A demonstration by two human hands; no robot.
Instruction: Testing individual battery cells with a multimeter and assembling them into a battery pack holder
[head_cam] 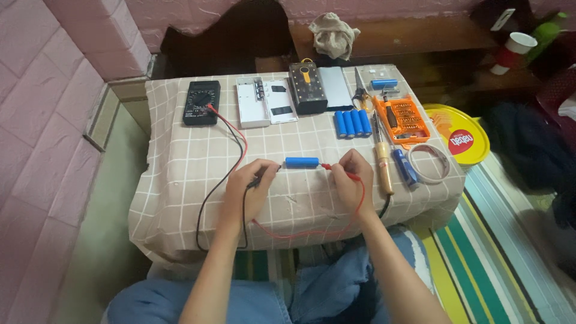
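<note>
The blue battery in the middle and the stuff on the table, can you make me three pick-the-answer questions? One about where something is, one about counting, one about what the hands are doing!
1. Where is the black meter?
A. Far left part of the table
B. On the yellow tray
C. On the floor

2. How many blue batteries lie side by side in the row near the scissors?
A. Two
B. Four
C. Seven

3. What is the right hand doing?
A. Holding the red probe to one end of the single blue battery
B. Resting flat with nothing in it
C. Gripping the wooden-handled tool

Answers:
1. A, it sits at the far left of the checked cloth.
2. B, four can be counted.
3. A, the red tip meets the battery's right end, while the left hand holds the black probe at the other.
</note>
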